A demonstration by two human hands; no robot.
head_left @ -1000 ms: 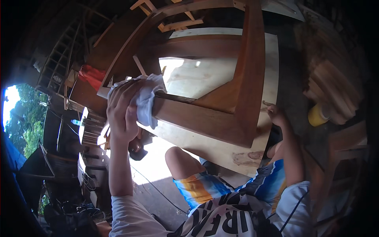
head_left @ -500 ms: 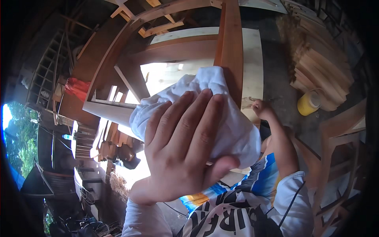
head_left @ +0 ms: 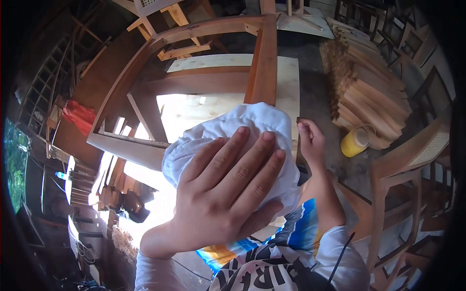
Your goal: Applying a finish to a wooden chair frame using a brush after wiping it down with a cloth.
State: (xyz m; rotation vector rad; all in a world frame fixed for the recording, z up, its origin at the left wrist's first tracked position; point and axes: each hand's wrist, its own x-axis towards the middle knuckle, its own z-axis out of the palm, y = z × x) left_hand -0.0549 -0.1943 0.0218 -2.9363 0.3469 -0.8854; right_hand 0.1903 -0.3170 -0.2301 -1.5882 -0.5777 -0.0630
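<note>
My left hand (head_left: pixel 218 194) lies on a bunched white cloth (head_left: pixel 272 119), palm down, with its fingers stretched out and slightly spread. Beneath, the cloth covers the near corner of a reddish-brown wooden frame (head_left: pixel 265 63); what lies under it is hidden. Off to the right of the cloth, my right hand (head_left: pixel 311 141) is raised with its fingers curled in toward the thumb. Whether anything sits in that pinch is too small to make out.
Pale boards (head_left: pixel 289 80) lie below the frame. To the right stand a stack of cut wooden pieces (head_left: pixel 371 102), a yellow bucket (head_left: pixel 353 143) and a wooden chair frame (head_left: pixel 395 184). A red bag (head_left: pixel 79 116) rests on a brown panel (head_left: pixel 94 94) at left.
My view has shifted, so the frame, bucket and wood stack appear farther left and lower. The left hand stays on the cloth, which has changed shape. The right hand now points more upward.
</note>
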